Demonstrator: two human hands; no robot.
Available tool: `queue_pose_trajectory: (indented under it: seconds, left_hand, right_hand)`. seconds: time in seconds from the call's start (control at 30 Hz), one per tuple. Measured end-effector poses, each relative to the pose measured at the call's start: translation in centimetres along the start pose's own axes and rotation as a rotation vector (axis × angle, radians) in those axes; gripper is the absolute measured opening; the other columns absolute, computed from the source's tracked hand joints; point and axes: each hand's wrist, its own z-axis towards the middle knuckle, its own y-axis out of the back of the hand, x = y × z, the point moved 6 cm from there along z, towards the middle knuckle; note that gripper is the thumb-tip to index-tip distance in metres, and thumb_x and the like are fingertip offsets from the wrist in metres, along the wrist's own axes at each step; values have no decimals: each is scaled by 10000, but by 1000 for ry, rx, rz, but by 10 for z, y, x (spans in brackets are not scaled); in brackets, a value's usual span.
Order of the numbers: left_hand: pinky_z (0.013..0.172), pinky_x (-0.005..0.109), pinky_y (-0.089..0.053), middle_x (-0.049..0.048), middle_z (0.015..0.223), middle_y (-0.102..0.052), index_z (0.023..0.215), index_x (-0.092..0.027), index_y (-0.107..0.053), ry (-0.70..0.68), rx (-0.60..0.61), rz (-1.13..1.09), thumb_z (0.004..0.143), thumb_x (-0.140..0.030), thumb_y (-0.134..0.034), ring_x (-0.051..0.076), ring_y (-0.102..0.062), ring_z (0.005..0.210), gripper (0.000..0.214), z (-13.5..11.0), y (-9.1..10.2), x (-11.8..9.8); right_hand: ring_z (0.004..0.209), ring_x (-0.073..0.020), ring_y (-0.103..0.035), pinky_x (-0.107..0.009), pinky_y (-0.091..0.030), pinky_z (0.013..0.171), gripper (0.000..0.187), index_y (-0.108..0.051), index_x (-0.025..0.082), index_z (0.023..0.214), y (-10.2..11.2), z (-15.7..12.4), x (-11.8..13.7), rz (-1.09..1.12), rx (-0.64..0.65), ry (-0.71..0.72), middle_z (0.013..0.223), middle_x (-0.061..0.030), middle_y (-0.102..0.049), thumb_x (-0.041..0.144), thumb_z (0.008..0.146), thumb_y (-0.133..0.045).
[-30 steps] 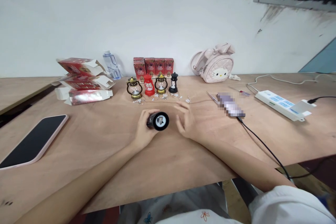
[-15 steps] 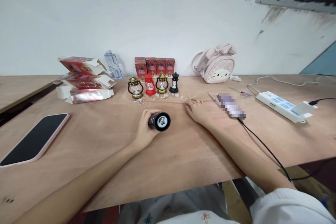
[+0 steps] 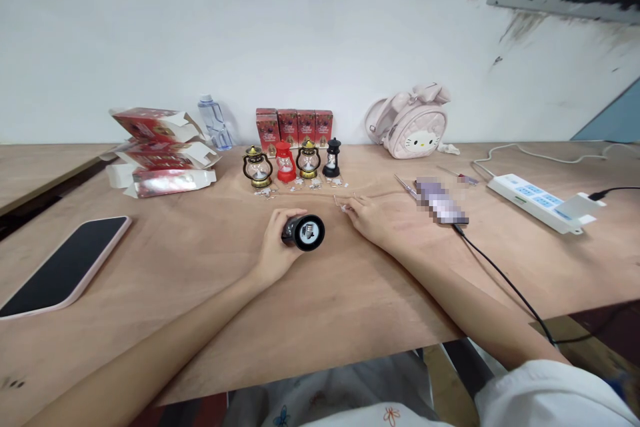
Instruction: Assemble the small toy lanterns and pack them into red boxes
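My left hand (image 3: 274, 248) is wrapped around a black mini lantern (image 3: 287, 235), which lies tipped with its round base towards me. The base is open and shows metal contacts in a white recess. To its right, my right hand (image 3: 371, 220) is closed at the fingertips on a small silvery piece (image 3: 343, 207), too small to make out fully. Behind my hands stand a red mini lantern (image 3: 285, 163), a second black lantern (image 3: 331, 160) and two bronze-coloured ones (image 3: 258, 167). Small whitish and metal bits (image 3: 314, 183) lie scattered before them.
Small red boxes (image 3: 299, 127) line the wall beside a clear bottle (image 3: 215, 123). Opened red cartons (image 3: 167, 153) are piled at left, above a phone (image 3: 65, 267). On the right are a pink bag (image 3: 420, 130), a screwdriver (image 3: 406, 185), a cabled phone (image 3: 440, 201) and a power strip (image 3: 533, 200).
My right hand has shifted slightly left and towards me, with a small silvery piece now at its fingertips. My left hand and the black lantern have stayed in place.
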Motion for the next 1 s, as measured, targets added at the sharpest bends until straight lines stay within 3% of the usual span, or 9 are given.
queue_pose_trajectory:
  seconds: [0.23,0.43,0.73,0.87,1.0]
  left_hand:
    - [886,366,-462,65,1041,-574,1041,-204,-567,-15,-2,-4,701,-252,-716,222,-565,998,375,0,-1,0]
    - [886,373,-467,66,1038,-577,1030,-212,-565,-7,2,3,702,-269,-717,226,-566,1002,366,0,-1,0]
    - [877,380,-471,69,1029,-584,1024,-211,-573,-1,1,12,694,-267,-711,231,-571,989,363,1,0,-1]
    - [877,380,-469,70,1030,-582,1026,-208,-572,-5,1,11,694,-261,-709,231,-570,990,363,1,0,-1]
    - [878,378,-469,68,1028,-582,1026,-207,-570,-8,4,9,695,-258,-709,228,-570,987,361,1,0,-1]
  right_hand:
    - [806,-220,-577,-344,-489,720,163,-608,160,839,6,0,0,48,-46,19,811,-91,-628,179,905,-460]
    - [860,-196,-574,-337,-498,774,286,-620,159,1067,11,0,13,112,-91,161,927,-105,-627,161,954,-357]
    - [854,-203,-533,-329,-483,770,290,-643,101,991,11,-2,30,23,-95,333,876,-120,-625,156,965,-360]
    - [815,-195,-553,-335,-485,764,273,-638,111,934,12,-1,31,59,-86,316,849,-109,-631,200,969,-382]
    - [956,-190,-604,-345,-502,841,218,-617,143,960,15,-1,32,118,-106,300,1020,-117,-654,202,964,-408]
